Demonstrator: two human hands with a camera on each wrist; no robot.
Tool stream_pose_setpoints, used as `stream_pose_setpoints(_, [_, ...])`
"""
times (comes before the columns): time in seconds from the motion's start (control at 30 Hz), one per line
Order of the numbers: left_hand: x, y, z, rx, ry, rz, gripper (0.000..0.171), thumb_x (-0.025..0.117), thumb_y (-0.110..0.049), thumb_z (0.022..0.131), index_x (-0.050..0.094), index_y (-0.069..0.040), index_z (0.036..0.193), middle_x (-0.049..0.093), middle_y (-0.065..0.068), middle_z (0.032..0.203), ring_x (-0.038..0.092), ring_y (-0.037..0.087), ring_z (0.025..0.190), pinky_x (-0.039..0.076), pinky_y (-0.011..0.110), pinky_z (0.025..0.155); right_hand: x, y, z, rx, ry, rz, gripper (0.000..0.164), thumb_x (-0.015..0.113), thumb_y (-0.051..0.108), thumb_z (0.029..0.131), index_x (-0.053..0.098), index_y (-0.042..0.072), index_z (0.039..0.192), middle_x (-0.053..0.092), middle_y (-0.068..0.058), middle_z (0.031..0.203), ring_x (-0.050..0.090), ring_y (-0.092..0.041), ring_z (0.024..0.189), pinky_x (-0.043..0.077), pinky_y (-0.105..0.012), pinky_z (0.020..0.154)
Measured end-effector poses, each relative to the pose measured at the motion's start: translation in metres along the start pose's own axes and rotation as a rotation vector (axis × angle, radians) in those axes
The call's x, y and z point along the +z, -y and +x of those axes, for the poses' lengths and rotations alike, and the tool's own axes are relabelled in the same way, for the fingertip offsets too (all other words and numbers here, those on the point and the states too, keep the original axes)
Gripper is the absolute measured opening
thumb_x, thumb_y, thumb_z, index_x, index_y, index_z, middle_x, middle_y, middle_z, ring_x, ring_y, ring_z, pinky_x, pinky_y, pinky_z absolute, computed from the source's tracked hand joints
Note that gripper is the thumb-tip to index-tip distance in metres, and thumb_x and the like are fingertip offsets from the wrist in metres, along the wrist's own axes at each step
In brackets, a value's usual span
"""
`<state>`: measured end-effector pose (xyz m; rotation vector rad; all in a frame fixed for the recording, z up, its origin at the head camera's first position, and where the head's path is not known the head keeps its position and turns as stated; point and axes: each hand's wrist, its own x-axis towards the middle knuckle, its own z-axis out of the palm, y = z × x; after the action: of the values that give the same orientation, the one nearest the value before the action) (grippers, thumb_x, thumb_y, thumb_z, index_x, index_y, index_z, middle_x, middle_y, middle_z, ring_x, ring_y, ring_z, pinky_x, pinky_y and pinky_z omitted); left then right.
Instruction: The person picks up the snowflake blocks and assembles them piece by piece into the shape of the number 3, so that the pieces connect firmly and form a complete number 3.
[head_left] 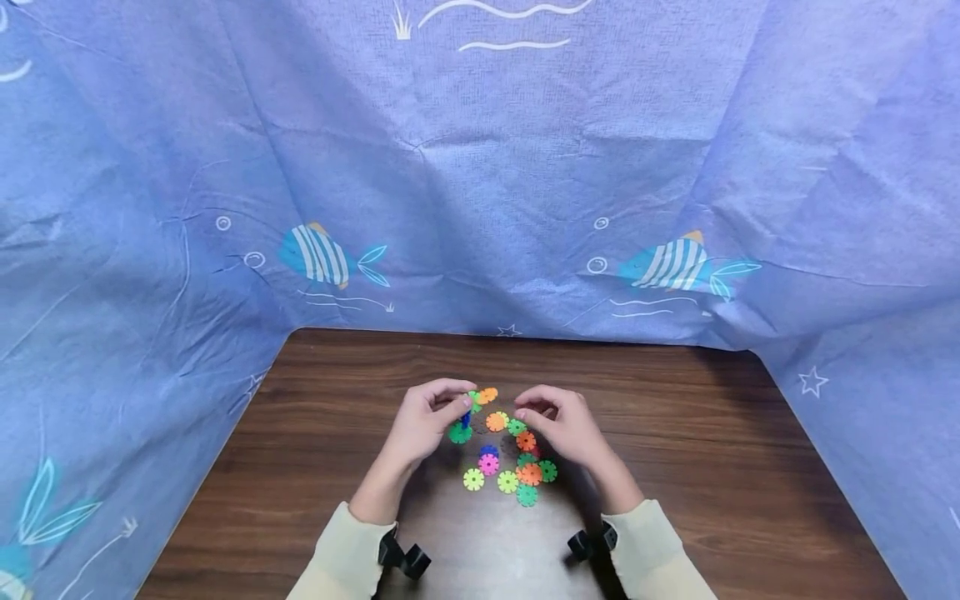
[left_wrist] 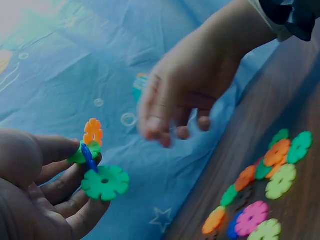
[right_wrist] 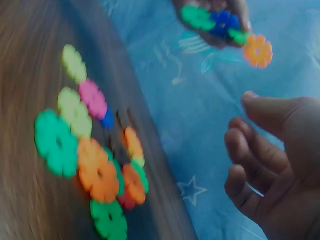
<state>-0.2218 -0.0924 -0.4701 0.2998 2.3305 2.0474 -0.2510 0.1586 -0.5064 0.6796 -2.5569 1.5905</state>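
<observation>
Between thumb and fingers, my left hand [head_left: 426, 421] pinches a joined piece of notched plastic discs, raised over the table. In the left wrist view it shows a teal-green disc [left_wrist: 105, 182], a blue disc [left_wrist: 89, 159] seen edge-on, a lighter green disc [left_wrist: 92, 150] and an orange disc [left_wrist: 93, 132] at the far end. My right hand [head_left: 561, 423] hovers opposite, above the right side of the loose discs. Its fingers are loosely curled with nothing between them, as the right wrist view shows.
Loose discs lie below the hands on the brown wooden table [head_left: 675, 433], among them a pink disc [head_left: 488, 464], an orange disc [head_left: 529, 474], a yellow-green disc [head_left: 473, 479] and a green disc [head_left: 527, 495]. A blue fish-print cloth [head_left: 510, 208] hangs around the table's back and sides.
</observation>
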Motion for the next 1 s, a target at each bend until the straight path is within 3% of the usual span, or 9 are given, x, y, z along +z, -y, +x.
stream_pose_setpoints(0.3, [-0.012, -0.002, 0.002, -0.035, -0.06, -0.048, 0.019, 0.071, -0.008, 0.096, 0.075, 0.0, 0.113, 0.075, 0.015, 0.1, 0.069, 0.012, 0.083, 0.057, 0.025, 0.075, 0.02, -0.021, 0.046, 0.011, 0.289, -0.318, 0.019, 0.08, 0.025, 0.092, 0.078, 0.012, 0.106, 0.074, 0.008, 0.091, 0.064, -0.006, 0.076, 0.055, -0.026, 0.069])
stream_pose_setpoints(0.5, [-0.012, 0.0, 0.002, -0.019, -0.101, -0.058, 0.018, 0.072, -0.004, 0.094, 0.075, 0.003, 0.11, 0.074, 0.017, 0.096, 0.068, 0.01, 0.079, 0.056, 0.024, 0.072, 0.028, -0.027, 0.058, 0.071, 0.427, -0.501, 0.025, 0.086, 0.031, 0.085, 0.08, 0.017, 0.105, 0.075, 0.005, 0.093, 0.066, -0.009, 0.082, 0.057, -0.032, 0.075])
stream_pose_setpoints(0.7, [-0.01, 0.002, 0.004, -0.014, -0.108, -0.094, 0.017, 0.072, -0.003, 0.094, 0.074, 0.005, 0.109, 0.073, 0.014, 0.091, 0.065, 0.007, 0.074, 0.055, 0.024, 0.069, 0.029, -0.033, 0.057, 0.05, 0.428, -0.563, 0.021, 0.087, 0.025, 0.084, 0.08, 0.018, 0.102, 0.076, 0.004, 0.092, 0.067, -0.012, 0.083, 0.058, -0.035, 0.078])
stream_pose_setpoints(0.9, [-0.007, 0.002, 0.003, -0.057, -0.1, -0.103, 0.015, 0.073, -0.002, 0.093, 0.074, 0.005, 0.105, 0.073, 0.01, 0.087, 0.068, 0.009, 0.072, 0.06, 0.032, 0.07, 0.025, -0.031, 0.054, 0.014, 0.364, -0.524, 0.007, 0.082, 0.017, 0.089, 0.078, 0.018, 0.096, 0.074, 0.008, 0.085, 0.064, -0.008, 0.074, 0.056, -0.033, 0.073])
stream_pose_setpoints(1.0, [-0.005, 0.002, 0.002, -0.063, -0.084, -0.1, 0.013, 0.074, -0.003, 0.092, 0.073, 0.005, 0.103, 0.074, 0.012, 0.085, 0.069, 0.012, 0.071, 0.061, 0.034, 0.07, 0.019, -0.028, 0.05, 0.016, 0.305, -0.446, 0.004, 0.079, 0.02, 0.092, 0.076, 0.02, 0.089, 0.072, 0.011, 0.081, 0.061, -0.005, 0.071, 0.054, -0.029, 0.069])
